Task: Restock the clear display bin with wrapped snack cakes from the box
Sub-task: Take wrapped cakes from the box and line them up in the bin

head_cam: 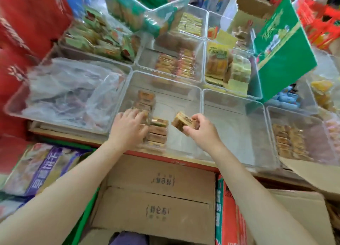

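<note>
Several clear bins are seen packed edge to edge on a counter, with the near middle bin (199,101) lying under both hands. Below the counter's red edge a brown carton (160,195) is set with its flaps shut, printed marks showing on them. To the left, a bin filled with crumpled plastic bags (70,92) is seen, and at the upper right a green box (283,55) is propped at a tilt over the far bins. Inside the middle bin, wrapped cakes are stacked along its left side: a far row (145,101) and a nearer stack (158,132) by the front wall. The left hand (128,127) is laid over the cakes between these two groups, fingers bent down onto them; whether anything is gripped cannot be told. The right hand (202,130) is held above the bin's floor, well right of the stacks, and one wrapped cake (184,122) is pinched between its thumb and curled fingers, tilted.
</note>
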A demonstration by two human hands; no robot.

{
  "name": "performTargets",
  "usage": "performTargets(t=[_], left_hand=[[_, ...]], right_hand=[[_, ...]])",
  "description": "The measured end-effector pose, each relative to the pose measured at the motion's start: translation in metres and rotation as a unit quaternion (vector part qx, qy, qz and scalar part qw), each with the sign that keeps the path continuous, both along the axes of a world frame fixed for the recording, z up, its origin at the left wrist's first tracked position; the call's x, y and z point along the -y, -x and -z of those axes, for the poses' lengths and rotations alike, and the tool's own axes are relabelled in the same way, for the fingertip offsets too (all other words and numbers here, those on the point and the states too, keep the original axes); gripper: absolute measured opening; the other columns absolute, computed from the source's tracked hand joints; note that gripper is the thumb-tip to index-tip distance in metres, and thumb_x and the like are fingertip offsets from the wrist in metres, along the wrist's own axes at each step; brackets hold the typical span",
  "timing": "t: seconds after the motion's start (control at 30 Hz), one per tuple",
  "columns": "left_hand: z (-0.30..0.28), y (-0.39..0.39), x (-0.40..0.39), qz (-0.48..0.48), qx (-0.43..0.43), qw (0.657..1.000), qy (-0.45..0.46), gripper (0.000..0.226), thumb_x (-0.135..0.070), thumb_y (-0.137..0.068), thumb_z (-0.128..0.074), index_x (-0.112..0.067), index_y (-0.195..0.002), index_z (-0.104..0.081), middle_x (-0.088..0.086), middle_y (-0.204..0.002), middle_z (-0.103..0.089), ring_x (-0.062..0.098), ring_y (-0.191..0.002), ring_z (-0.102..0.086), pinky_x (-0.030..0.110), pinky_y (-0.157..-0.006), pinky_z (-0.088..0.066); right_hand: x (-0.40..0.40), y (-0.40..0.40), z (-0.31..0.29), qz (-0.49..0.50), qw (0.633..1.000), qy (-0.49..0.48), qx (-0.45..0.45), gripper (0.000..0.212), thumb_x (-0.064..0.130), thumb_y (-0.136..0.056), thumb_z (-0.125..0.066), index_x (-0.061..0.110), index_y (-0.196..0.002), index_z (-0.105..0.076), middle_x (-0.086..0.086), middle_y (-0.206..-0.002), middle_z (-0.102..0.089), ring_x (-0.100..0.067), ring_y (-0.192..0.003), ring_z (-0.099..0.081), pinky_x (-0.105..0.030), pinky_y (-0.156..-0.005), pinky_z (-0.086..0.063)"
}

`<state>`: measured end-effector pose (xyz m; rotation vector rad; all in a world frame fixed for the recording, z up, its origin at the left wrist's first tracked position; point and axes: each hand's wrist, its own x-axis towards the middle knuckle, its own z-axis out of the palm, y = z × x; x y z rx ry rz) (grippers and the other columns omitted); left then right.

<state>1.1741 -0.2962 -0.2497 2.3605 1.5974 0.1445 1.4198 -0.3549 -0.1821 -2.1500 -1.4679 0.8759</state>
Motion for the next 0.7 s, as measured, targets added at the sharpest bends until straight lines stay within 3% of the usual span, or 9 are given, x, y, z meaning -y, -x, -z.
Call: performTargets(t=[0.13,0.37,0.43,0.53,0.7], left_hand=[[0.025,0.019,-0.009,0.044,-0.032,0.998,0.019,0.058,-0.046,-0.095,-0.035,-0.017,-0.139,-0.057,0.007,-0.142,-0.058,0.025,-0.136,-0.046,0.043,-0.12,-0.018],[0.028,0.025,-0.011,0.05,0.005,0.998,0.022,0.062,-0.045,-0.094,-0.034,-0.013,-0.143,-0.054,0.005,-0.144,-0.057,0.023,-0.138,-0.045,0.041,-0.122,-0.013],[0.03,0.025,-0.011,0.051,0.013,0.998,0.023,0.062,-0.046,-0.093,-0.033,-0.013,-0.141,-0.057,0.005,-0.142,-0.059,0.024,-0.136,-0.047,0.04,-0.121,-0.012],[0.033,0.025,-0.012,0.053,0.011,0.998,0.019,0.062,-0.046,-0.092,-0.033,-0.013,-0.138,-0.06,0.005,-0.137,-0.063,0.025,-0.132,-0.05,0.041,-0.12,-0.015],[0.034,0.024,-0.011,0.048,0.009,0.999,0.021,0.064,-0.047,-0.092,-0.03,-0.013,-0.138,-0.06,0.005,-0.134,-0.065,0.026,-0.13,-0.05,0.043,-0.122,-0.018]], right_hand=[[-0.046,0.027,0.032,-0.03,0.997,0.012,0.068,0.028,0.024,-0.094,-0.065,0.017,-0.12,-0.055,-0.001,-0.112,-0.052,-0.019,-0.093,-0.052,-0.029,-0.076,-0.037],[-0.107,0.05,0.082,-0.037,0.982,0.06,0.174,0.031,0.016,-0.098,-0.056,0.013,-0.13,-0.054,-0.009,-0.126,-0.048,-0.023,-0.087,-0.051,-0.031,-0.076,-0.04],[-0.114,0.057,0.098,-0.068,0.977,0.097,0.178,0.036,0.014,-0.1,-0.052,0.014,-0.135,-0.054,-0.012,-0.132,-0.047,-0.031,-0.1,-0.058,-0.035,-0.084,-0.045],[-0.113,0.068,0.118,-0.118,0.964,0.16,0.177,0.05,0.003,-0.096,-0.04,0.015,-0.144,-0.048,-0.016,-0.14,-0.044,-0.037,-0.122,-0.053,-0.037,-0.099,-0.044],[-0.097,0.074,0.12,-0.149,0.953,0.176,0.197,0.061,0.011,-0.098,-0.038,0.021,-0.157,-0.024,-0.013,-0.157,-0.025,-0.036,-0.135,-0.041,-0.044,-0.102,-0.045]])
